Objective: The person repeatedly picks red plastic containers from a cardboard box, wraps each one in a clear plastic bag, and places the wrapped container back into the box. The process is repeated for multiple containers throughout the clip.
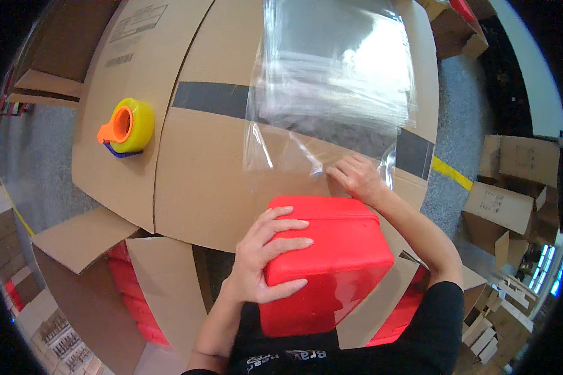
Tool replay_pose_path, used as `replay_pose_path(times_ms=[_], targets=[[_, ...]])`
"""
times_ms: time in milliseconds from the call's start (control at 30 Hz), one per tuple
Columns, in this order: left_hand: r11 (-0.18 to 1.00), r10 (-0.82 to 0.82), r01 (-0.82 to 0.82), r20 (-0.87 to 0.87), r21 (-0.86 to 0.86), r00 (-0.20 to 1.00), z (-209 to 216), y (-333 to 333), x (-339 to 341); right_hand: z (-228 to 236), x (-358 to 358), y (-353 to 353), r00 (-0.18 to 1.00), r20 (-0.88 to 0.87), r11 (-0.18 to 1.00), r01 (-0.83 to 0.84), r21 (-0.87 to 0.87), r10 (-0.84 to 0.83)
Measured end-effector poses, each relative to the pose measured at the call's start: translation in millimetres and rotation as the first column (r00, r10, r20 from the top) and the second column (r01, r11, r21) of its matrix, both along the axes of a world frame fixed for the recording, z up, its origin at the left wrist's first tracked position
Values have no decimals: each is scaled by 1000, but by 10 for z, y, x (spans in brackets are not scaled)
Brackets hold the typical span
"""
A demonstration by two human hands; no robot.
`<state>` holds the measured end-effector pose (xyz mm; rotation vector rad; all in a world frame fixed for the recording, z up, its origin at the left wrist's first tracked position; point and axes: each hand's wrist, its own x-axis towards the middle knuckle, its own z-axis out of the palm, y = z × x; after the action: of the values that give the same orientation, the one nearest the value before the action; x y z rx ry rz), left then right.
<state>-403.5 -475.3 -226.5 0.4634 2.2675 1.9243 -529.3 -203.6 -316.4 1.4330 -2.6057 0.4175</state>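
My left hand (256,259) is wrapped round the left side of a glossy red box (334,247) with rounded edges. The box is held close to my body, at the near edge of the cardboard surface. Just beyond it, my right hand (356,176) has its fingers pinched at the near edge of a clear plastic bag (288,153). That bag lies at the near end of a thick stack of clear plastic bags (338,81). My right fingertips are partly hidden by the hand.
A yellow tape roll on an orange holder (128,125) sits at left on the cardboard surface (200,162). Near left, an open carton (84,306) holds red boxes (134,300); more red shows at near right. Further cartons (500,206) stand on the floor at right.
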Motion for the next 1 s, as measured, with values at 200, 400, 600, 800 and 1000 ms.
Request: replay_pose_path(times_ms=[200,400,600,800,1000], targets=[[1000,-20,20,6,-14,1000,-58,122,-105,250,48,61,633,747,957,291,15,-204],[999,-13,21,185,-41,983,-265,170,-320,961,172,-55,361,787,805,529,269,-500],[940,134,-98,88,-328,987,-128,280,-428,1078,415,-266,513,680,758,645,97,-524],[796,144,-228,-189,-560,971,-10,641,-732,966,513,-244,819,415,829,513,-220,-397],[665,285,-481,-400,-571,871,-45,386,-673,958,547,-222,940,198,890,329,-316,-278]])
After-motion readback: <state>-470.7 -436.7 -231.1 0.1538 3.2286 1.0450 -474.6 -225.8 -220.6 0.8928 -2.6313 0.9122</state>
